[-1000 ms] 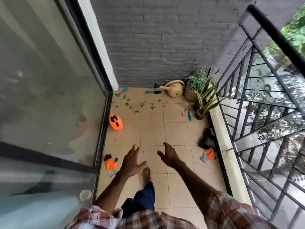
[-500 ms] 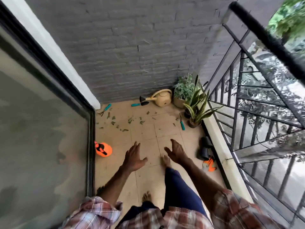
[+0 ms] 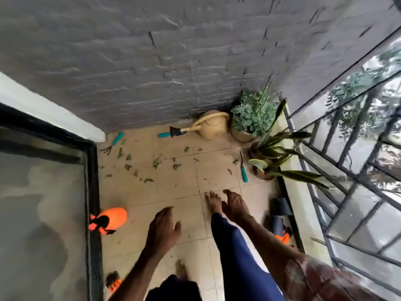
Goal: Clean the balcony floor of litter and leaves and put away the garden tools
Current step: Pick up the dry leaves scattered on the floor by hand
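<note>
left hand and right hand spread, empty | leaves scattered ahead | orange sprayer beside glass door | watering can, potted plants in corner by railing

Soft, flat daylight enters through the railing at right (no hard shadows), while motion blur smears both hands and wide-angle distortion bends the edges.

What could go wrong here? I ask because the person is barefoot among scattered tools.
The bare foot is stepping toward the teal-handled tool lying beside the snake plant; treading on it could hurt. The hand rake by the door frame has exposed prongs. The loose leaves on the tiles might be slippery. Both hands, left and right, are empty and ungloved.
</note>
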